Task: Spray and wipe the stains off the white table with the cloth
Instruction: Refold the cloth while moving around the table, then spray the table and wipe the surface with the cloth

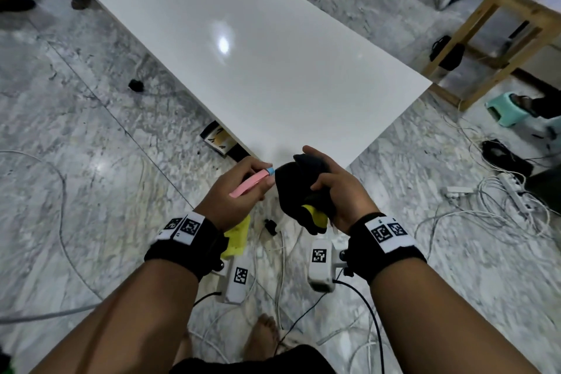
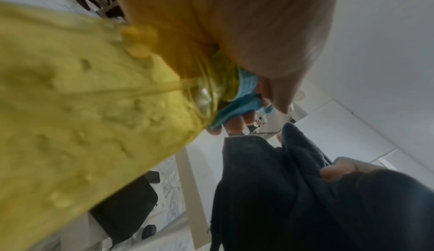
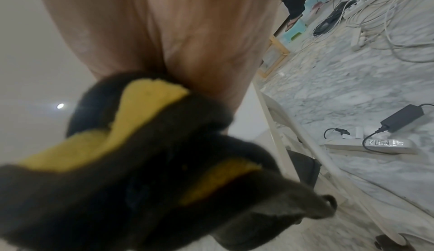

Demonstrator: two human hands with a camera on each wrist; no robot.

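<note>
At the near corner of the glossy white tabletop [image 1: 243,48], both hands are raised just short of the edge, not yet over the surface. The left hand [image 1: 236,191] is curled around a yellow liquid-filled spray bottle [image 1: 236,237] with a pink trigger and blue nozzle [image 1: 253,182]; the nozzle points at the bunched black cloth with a yellow inner side [image 1: 300,188], which the right hand [image 1: 337,188] clutches in a closed fist. In the left wrist view the bottle's yellow body [image 2: 82,115] fills the frame, with the dark cloth [image 2: 270,180] just beyond it.

Judging by this pose, the step in hand is spraying, aimed at the cloth or at the corner beyond it. No stains are plain on the tabletop; glare and distance may hide them. Next, the right hand would need to bring the cloth down flat on the surface and rub where marks lie, while the left hand keeps the bottle clear. Cables [image 1: 485,215] litter the marble floor [image 1: 91,130] around the feet.
</note>
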